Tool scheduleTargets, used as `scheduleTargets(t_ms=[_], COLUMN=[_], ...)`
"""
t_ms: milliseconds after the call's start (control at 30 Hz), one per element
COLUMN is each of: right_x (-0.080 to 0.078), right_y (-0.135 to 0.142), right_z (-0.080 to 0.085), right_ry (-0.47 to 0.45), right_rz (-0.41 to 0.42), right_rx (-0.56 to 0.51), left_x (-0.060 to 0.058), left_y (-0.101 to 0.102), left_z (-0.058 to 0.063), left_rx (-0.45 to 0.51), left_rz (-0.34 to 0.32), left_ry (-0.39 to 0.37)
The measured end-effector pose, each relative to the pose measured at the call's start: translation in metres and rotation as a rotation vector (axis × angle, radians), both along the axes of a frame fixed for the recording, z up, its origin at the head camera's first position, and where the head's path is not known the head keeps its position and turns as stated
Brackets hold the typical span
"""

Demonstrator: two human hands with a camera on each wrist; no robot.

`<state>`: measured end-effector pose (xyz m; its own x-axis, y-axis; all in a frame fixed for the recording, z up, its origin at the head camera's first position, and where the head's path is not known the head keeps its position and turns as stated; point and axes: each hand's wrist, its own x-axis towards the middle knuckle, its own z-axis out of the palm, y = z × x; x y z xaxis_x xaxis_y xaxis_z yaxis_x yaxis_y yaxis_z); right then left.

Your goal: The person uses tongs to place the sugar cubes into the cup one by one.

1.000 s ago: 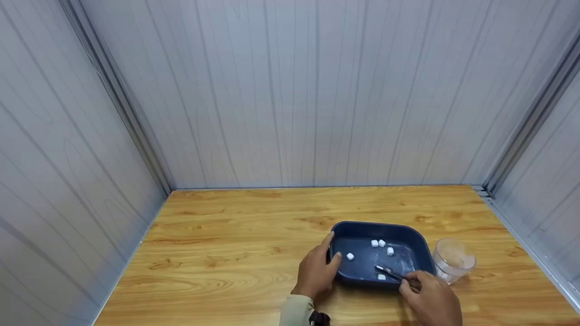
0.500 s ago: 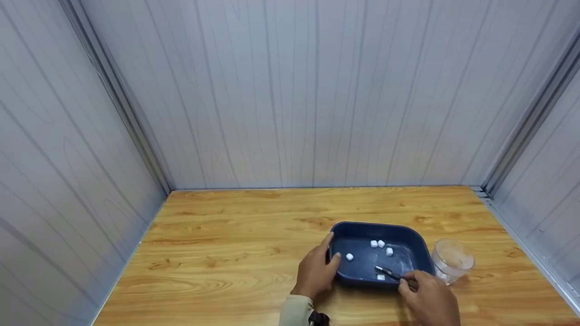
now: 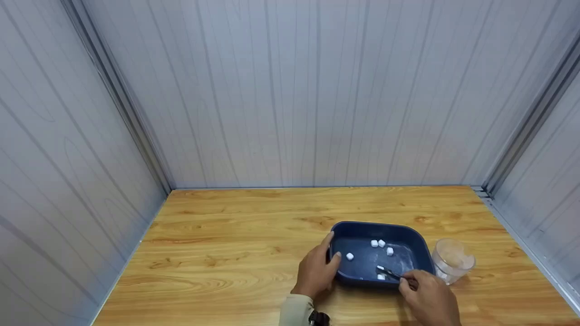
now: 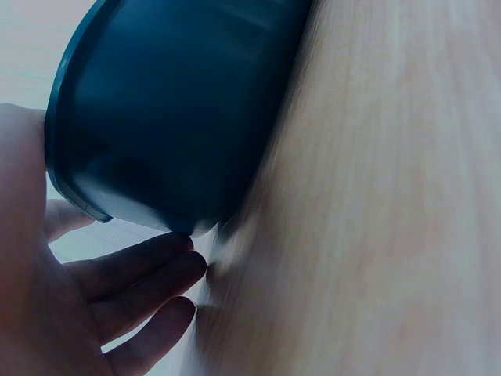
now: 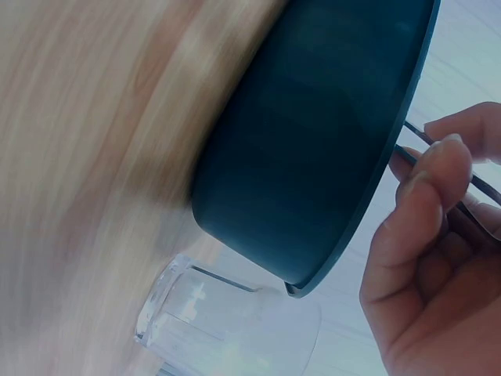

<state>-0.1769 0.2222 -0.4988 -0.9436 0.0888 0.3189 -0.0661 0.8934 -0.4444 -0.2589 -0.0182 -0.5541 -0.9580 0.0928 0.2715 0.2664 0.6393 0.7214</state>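
A dark blue rectangular basin (image 3: 376,227) with rounded corners stands on the wooden table, several small white cubes (image 3: 390,251) scattered over its floor. My left hand (image 3: 316,271) grips its left end, thumb over the rim and fingers along the outer wall, as the left wrist view also shows. Between thumb and fingers my right hand (image 3: 430,294) pinches dark tweezers (image 3: 392,274), reaching over the basin's near right corner. The tweezer tips are low inside, beside a white cube (image 3: 381,277) by the near wall; a pale spot shows right at the tips.
A clear cup (image 3: 457,267) stands close against the basin's right side, with white pieces at its bottom. Pale wood-patterned panels (image 3: 290,99) enclose the wooden table (image 3: 226,244) at the back and on both sides.
The tweezer tips and right hand shift only very slightly by the near cube. The left hand, basin and cup stay in place.
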Motion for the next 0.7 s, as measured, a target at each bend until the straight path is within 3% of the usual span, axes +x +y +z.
scheduleTargets(t_ms=[700], right_x=[0.0004], right_y=[-0.0019], right_z=[-0.0041], right_ry=[0.092], right_rz=[0.036], right_rx=[0.021], left_x=[-0.0008], left_y=[0.0002], left_z=[-0.0001], left_rx=[-0.024], left_rz=[0.009], left_ry=[-0.021])
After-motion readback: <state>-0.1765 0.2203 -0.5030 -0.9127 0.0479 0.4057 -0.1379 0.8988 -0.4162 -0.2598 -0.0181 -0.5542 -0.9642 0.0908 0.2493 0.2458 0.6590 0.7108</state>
